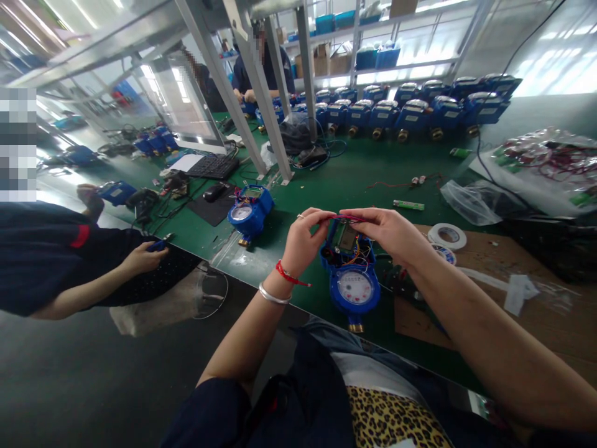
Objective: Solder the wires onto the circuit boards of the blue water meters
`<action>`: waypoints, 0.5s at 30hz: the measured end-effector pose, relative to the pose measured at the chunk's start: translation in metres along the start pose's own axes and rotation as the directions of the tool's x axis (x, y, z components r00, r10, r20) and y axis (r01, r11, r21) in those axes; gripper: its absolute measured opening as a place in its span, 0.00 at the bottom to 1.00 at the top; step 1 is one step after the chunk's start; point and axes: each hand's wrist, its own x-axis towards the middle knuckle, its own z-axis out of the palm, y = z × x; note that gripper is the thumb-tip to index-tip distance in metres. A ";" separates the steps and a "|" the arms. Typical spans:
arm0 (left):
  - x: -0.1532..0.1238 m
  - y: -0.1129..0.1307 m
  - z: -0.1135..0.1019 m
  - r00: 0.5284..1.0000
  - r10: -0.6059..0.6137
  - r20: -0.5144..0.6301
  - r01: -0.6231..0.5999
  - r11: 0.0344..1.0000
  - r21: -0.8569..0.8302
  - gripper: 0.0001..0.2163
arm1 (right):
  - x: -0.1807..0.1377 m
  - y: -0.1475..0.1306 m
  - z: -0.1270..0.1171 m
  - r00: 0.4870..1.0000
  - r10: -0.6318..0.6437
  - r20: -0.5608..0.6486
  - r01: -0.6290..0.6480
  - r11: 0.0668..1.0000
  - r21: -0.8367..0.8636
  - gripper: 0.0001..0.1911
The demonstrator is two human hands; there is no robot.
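A blue water meter (353,281) with a white dial and an open top full of coloured wires lies at the near edge of the green table (336,180). Above its open top, my left hand (305,239) and my right hand (389,231) pinch the two ends of a thin red wire (347,218) held level between them. My left wrist carries a red string and a silver bangle. A second blue meter (249,211) stands apart to the left.
Rows of blue meters (410,109) line the far side. A tape roll (448,236), brown cardboard (527,311) and plastic bags (471,202) lie at right. A keyboard (212,167) and monitor (184,102) stand at left, where a seated co-worker's hand (142,256) holds a tool.
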 end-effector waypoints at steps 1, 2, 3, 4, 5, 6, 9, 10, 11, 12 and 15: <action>0.000 0.001 0.000 1.000 -0.001 -0.012 0.001 1.000 0.001 0.09 | 0.000 -0.001 0.000 1.000 -0.021 0.011 0.021 0.999 -0.036 0.18; 0.000 0.002 0.000 1.000 -0.002 -0.024 0.002 1.000 0.001 0.08 | -0.001 -0.002 0.000 0.999 -0.042 0.026 0.044 0.996 -0.076 0.17; 0.000 0.004 0.001 0.999 -0.004 -0.037 0.004 1.000 -0.001 0.07 | -0.001 -0.004 0.000 0.997 -0.061 0.041 0.065 0.992 -0.112 0.17; 0.001 0.004 0.001 0.999 -0.007 -0.046 0.007 1.000 -0.003 0.06 | -0.002 -0.005 0.001 0.996 -0.078 0.051 0.085 0.986 -0.142 0.17; 0.001 0.005 0.001 0.999 -0.012 -0.051 0.011 1.000 -0.009 0.06 | -0.003 -0.005 0.001 0.994 -0.091 0.053 0.099 0.981 -0.165 0.17; 0.002 0.006 0.001 0.999 -0.019 -0.050 0.018 1.000 -0.020 0.06 | -0.004 -0.006 0.001 0.994 -0.099 0.051 0.107 0.977 -0.183 0.17; 0.005 0.005 0.000 0.999 -0.052 -0.006 0.052 0.996 -0.071 0.05 | -0.006 -0.006 0.001 0.995 -0.089 0.044 0.096 0.971 -0.218 0.15; 0.006 0.004 0.000 0.997 -0.070 0.014 0.071 0.993 -0.091 0.05 | -0.006 -0.006 0.000 0.996 -0.072 0.053 0.082 0.974 -0.213 0.15; 0.008 0.003 0.000 0.995 -0.091 0.031 0.093 0.989 -0.113 0.05 | -0.006 -0.006 0.000 0.996 -0.051 0.067 0.063 0.980 -0.190 0.15; 0.009 0.000 0.000 0.993 -0.112 0.046 0.117 0.984 -0.136 0.05 | -0.006 -0.006 0.000 0.996 -0.029 0.083 0.041 0.988 -0.147 0.15; 0.011 -0.008 0.002 0.983 -0.166 0.082 0.180 0.963 -0.202 0.06 | -0.004 -0.003 -0.002 0.991 0.053 0.126 -0.063 0.995 0.073 0.17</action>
